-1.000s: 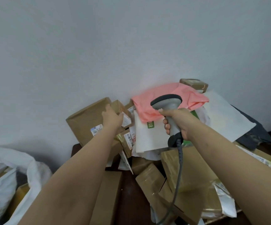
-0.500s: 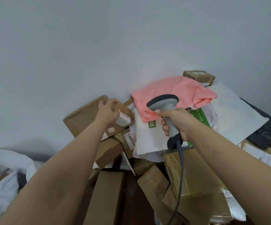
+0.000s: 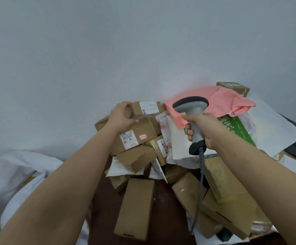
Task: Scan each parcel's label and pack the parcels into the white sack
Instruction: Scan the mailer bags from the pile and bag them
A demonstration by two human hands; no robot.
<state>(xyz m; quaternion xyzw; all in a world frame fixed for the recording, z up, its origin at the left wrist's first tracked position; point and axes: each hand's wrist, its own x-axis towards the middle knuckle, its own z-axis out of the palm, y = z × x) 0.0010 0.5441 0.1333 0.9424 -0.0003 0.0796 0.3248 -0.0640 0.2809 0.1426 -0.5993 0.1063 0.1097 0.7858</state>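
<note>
Now left hand [image 3: 121, 116] fingers clenched around small cardboard box [image 3: 148, 108], label facing up; right hand [image 3: 203, 127] fingers wrapped around barcode scanner [image 3: 193, 110] handle, just right of box.

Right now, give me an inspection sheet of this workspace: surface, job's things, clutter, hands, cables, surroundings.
Surface: dark brown table, mostly covered by parcels.
Job's things: small box lifted above the pile, label facing the camera; scanner upright; white sack at lower left.
Clutter: heaped cardboard boxes, pink mailer, white mailer, green-printed bag, all overlapping.
Hands: left hand grips the small box's end; right hand grips the scanner handle.
Cables: grey scanner cable hangs down over boxes.
Surroundings: plain pale wall behind.
</note>
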